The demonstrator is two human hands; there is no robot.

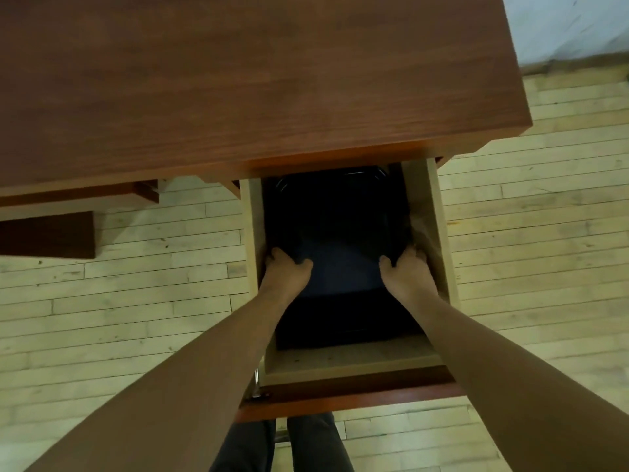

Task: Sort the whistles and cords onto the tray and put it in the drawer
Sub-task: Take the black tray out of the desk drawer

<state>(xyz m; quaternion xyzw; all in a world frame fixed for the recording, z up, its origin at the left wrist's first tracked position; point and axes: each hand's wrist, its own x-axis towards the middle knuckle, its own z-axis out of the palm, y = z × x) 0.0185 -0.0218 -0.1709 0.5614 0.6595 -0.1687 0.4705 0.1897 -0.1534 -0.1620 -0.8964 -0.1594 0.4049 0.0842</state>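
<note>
Black tray (337, 233) sits inside the open drawer (429, 212), left hand (287, 269) and right hand (406, 267) each gripping a side edge; keep it level, set it flat, then let go gently

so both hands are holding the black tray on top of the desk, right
Not quite. The left hand and the right hand do hold the black tray by its sides, but it sits inside the open drawer, below the desk, not on top of it. The head view shows this.
</note>
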